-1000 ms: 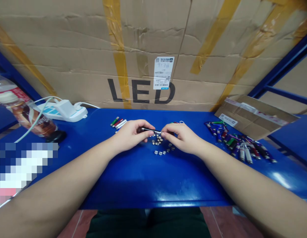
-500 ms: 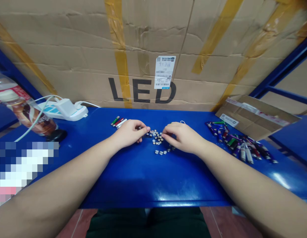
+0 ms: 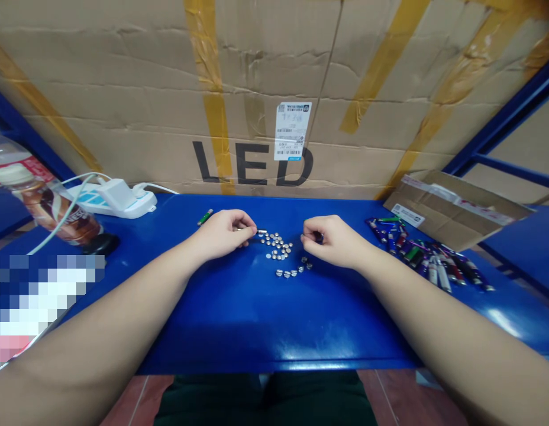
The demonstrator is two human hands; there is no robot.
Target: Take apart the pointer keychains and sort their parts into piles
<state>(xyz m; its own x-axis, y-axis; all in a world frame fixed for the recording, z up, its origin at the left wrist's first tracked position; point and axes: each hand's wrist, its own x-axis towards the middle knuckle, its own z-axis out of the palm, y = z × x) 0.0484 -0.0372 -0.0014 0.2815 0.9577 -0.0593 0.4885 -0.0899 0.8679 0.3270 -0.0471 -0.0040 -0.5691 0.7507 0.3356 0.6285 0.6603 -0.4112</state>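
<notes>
My left hand [image 3: 228, 235] is closed, with thumb and fingertips pinching a slim cylinder [image 3: 262, 232] whose silver, dark-banded end sticks out toward the right. Just beyond its fingertips lies a loose cluster of button cells [image 3: 278, 244] on the blue table. My right hand [image 3: 328, 239] is on the other side of the cluster, its fingers curled together; what they hold, if anything, is hidden. Below that hand, several small silver caps [image 3: 294, 273] form a curved row. A green tube [image 3: 205, 217] lies behind my left wrist.
Several coloured metal tubes [image 3: 434, 260] are heaped at the right, before a small cardboard box [image 3: 461, 207]. A power strip [image 3: 141, 204] with cables and a brown drink bottle [image 3: 65, 207] occupy the left. A large LED carton [image 3: 159, 118] walls off the back of the table [image 3: 239, 319].
My hands have drawn apart, the right one moving right, off the button cells. A cylinder end now shows at my left fingertips. The red and silver tubes beside the green one no longer show.
</notes>
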